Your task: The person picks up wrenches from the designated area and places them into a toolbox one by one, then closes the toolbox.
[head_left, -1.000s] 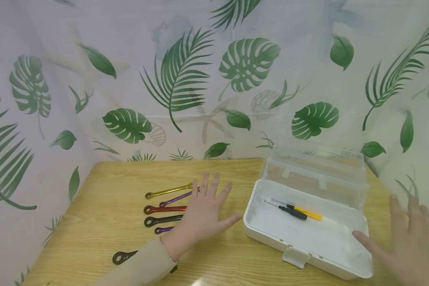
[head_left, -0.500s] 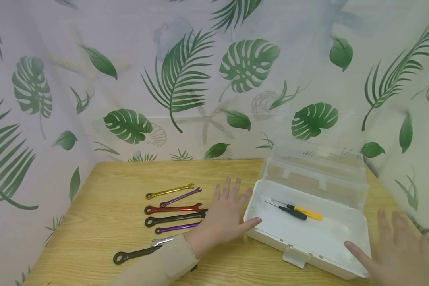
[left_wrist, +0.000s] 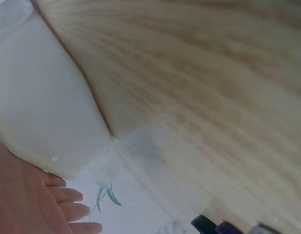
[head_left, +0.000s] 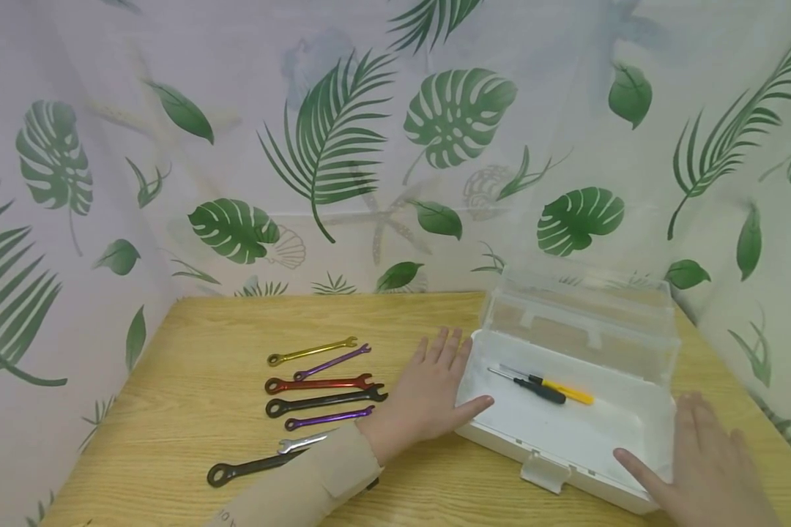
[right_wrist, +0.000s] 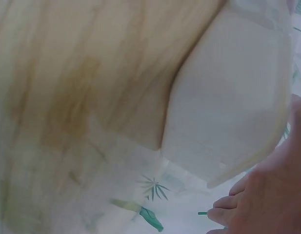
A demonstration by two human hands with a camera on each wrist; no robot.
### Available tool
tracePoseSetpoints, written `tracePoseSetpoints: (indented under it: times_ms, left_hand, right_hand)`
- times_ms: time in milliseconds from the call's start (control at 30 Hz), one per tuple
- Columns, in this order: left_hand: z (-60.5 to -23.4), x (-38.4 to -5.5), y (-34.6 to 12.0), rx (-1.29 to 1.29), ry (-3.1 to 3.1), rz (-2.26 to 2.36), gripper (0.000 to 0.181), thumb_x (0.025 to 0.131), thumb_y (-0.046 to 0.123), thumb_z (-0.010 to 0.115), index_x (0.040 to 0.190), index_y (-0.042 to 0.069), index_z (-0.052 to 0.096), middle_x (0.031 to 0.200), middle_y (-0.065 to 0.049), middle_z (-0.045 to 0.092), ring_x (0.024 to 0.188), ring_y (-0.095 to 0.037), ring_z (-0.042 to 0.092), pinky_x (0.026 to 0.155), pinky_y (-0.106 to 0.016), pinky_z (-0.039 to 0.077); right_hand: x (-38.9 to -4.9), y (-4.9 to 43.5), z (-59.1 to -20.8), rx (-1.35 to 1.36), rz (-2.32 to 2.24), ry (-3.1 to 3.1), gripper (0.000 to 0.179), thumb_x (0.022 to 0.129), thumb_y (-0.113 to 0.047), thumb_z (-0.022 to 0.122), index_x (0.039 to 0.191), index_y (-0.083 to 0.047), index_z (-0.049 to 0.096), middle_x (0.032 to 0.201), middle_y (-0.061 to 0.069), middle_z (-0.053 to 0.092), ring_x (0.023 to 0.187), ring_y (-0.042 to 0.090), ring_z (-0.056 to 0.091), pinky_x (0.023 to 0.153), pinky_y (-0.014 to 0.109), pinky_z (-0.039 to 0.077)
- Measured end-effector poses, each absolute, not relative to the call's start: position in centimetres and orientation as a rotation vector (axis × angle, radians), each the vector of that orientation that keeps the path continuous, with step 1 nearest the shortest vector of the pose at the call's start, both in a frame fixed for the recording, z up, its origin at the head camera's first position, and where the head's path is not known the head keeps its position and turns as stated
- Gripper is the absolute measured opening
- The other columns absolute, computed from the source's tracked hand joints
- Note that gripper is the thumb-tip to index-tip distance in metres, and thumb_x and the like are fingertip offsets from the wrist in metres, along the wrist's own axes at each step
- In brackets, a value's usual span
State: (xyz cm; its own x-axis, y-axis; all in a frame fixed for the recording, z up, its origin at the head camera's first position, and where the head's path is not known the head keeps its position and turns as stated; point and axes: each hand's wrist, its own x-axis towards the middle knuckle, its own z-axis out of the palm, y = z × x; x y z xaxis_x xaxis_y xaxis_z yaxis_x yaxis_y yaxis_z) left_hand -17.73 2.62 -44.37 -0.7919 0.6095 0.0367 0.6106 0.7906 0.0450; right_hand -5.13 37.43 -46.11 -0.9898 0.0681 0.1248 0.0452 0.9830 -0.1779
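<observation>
A white toolbox [head_left: 609,479] stands on the wooden table with its clear lid [head_left: 583,315] raised at the back. In it lie a black screwdriver [head_left: 540,391] and a yellow screwdriver [head_left: 567,391], side by side. My left hand [head_left: 428,388], fingers straight, lies along the box's left wall, with the thumb over the rim. On the opposite side, my right hand [head_left: 708,461] lies along the right wall, its thumb also over the rim. Both wrist views show the box's white end wall [left_wrist: 48,97] close to the palm; firm contact is hard to judge.
Several wrenches lie left of the box, among them a gold wrench [head_left: 313,351], a red wrench [head_left: 319,384] and a black wrench [head_left: 323,401]. My left sleeve [head_left: 310,476] partly covers a silver wrench [head_left: 299,442]. A leaf-patterned cloth [head_left: 369,146] hangs behind the table.
My left hand has moved right, from over the wrenches to the box's left side. My right hand has come left to the box's right side. The box appears shifted very slightly left.
</observation>
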Motion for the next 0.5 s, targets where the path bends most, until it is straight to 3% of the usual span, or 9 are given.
tracePoseSetpoints:
  times_ms: [167,333,500]
  left_hand:
    - [-44.21,-17.71,2.73,-1.033,-2.967,-0.104,0.095,0.106,0.074,0.031,0.171,0.008,0.012,0.179,-0.012,0.011,0.167,-0.028,0.012,0.136,-0.047,0.019]
    - [-43.92,-17.55,2.68,-1.040,-2.982,-0.128,0.094,0.107,0.073,0.032,0.171,0.007,0.012,0.179,-0.012,0.010,0.167,-0.027,0.011,0.136,-0.046,0.018]
    - [-44.10,-17.37,2.50,-1.043,-2.973,-0.114,0.093,0.107,0.071,0.032,0.170,0.006,0.013,0.179,-0.012,0.010,0.167,-0.027,0.010,0.136,-0.045,0.018]
  right_hand:
    - [-5.07,37.38,-46.46,-0.079,0.270,-3.011,0.121,0.099,-0.065,0.062,0.153,0.030,0.011,0.161,0.051,0.013,0.152,0.065,0.014,0.112,0.088,0.014]
    - [-5.32,37.55,-46.81,-0.083,0.304,-3.052,0.118,0.102,-0.064,0.057,0.150,0.033,0.010,0.161,0.052,0.010,0.153,0.064,0.009,0.116,0.084,0.011]
    - [-5.59,37.47,-46.68,-0.053,0.318,-3.073,0.115,0.103,-0.061,0.057,0.145,0.037,0.016,0.157,0.055,0.014,0.150,0.066,0.013,0.114,0.084,0.020]
